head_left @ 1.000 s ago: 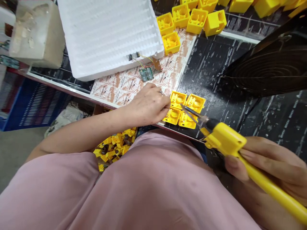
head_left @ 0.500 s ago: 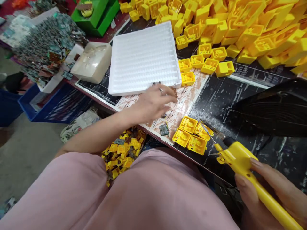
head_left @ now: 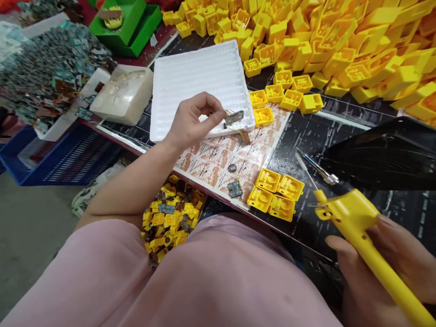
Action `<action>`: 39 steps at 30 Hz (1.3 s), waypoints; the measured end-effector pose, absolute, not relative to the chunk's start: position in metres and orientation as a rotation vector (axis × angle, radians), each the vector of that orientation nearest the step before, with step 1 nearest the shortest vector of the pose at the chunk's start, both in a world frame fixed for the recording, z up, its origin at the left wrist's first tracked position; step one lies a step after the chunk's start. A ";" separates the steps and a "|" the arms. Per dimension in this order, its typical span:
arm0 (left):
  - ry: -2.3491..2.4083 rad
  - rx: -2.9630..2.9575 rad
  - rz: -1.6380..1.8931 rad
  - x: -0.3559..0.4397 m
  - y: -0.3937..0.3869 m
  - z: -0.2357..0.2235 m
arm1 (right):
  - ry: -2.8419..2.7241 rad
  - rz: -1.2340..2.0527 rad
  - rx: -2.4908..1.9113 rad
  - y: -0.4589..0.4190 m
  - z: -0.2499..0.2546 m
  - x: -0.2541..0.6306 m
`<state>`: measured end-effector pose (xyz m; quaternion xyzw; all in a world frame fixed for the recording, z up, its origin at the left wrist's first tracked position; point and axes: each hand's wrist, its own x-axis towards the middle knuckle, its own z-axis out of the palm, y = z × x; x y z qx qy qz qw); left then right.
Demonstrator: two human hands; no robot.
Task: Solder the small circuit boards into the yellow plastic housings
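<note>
My left hand is raised over the front edge of a white foam tray and pinches a small green circuit board with thin wires hanging from it. My right hand is wrapped round the yellow handle of a soldering iron, whose metal tip points up and left above the black mat. Four yellow plastic housings sit in a block near the table's front edge, left of the iron. Another small circuit board and a small round part lie on the printed sheet beside them.
A big heap of yellow housings fills the back right. A black fan lies at right. A green bin, a pile of circuit boards and a beige block stand at left. Below the table are a blue crate and yellow scraps.
My left hand left the four housings, reached to the printed sheet and lifted a wired circuit board. The soldering iron drew back from the housings to the right. The view tilted up.
</note>
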<state>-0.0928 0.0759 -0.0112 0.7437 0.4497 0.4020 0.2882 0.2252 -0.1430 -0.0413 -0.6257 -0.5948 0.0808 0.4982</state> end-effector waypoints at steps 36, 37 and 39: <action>0.759 1.404 0.807 0.002 -0.030 -0.012 | -1.738 0.028 -1.230 -0.112 -0.028 0.173; 0.763 1.457 0.764 -0.004 -0.024 -0.010 | -1.755 0.027 -1.254 -0.113 -0.028 0.180; 0.759 1.672 0.660 -0.019 -0.011 -0.005 | -1.799 -0.038 -1.270 -0.119 -0.029 0.197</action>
